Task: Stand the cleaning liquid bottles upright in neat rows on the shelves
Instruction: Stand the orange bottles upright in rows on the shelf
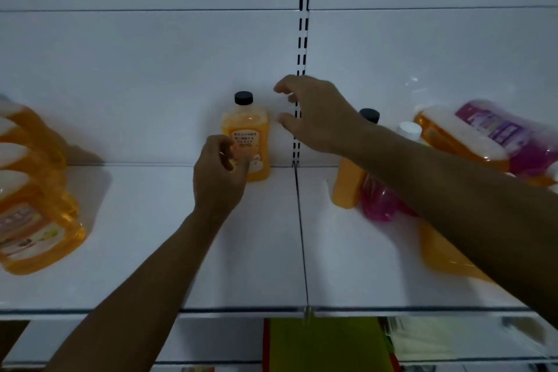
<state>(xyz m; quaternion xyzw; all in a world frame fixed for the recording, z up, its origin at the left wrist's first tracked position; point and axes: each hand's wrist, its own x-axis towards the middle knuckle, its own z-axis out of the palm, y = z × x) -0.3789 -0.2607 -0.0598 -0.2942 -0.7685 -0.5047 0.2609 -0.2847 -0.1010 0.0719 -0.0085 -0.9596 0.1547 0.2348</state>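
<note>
A small orange bottle (246, 136) with a black cap stands upright at the back of the white shelf (151, 244), against the rear panel. My left hand (219, 174) is just in front of its lower left side, fingers curled loosely, touching or nearly touching it. My right hand (314, 113) hovers to the right of the bottle, fingers spread and holding nothing. Behind my right forearm stand another orange bottle (347, 187) with a black cap and a pink bottle (379, 201), partly hidden.
Large orange jugs (36, 190) with white caps lean in a row at the far left. Orange and purple jugs (483, 136) lie tilted at the right. A slotted upright (302, 39) divides the back panel. Yellow-green goods (326, 344) sit on the shelf below.
</note>
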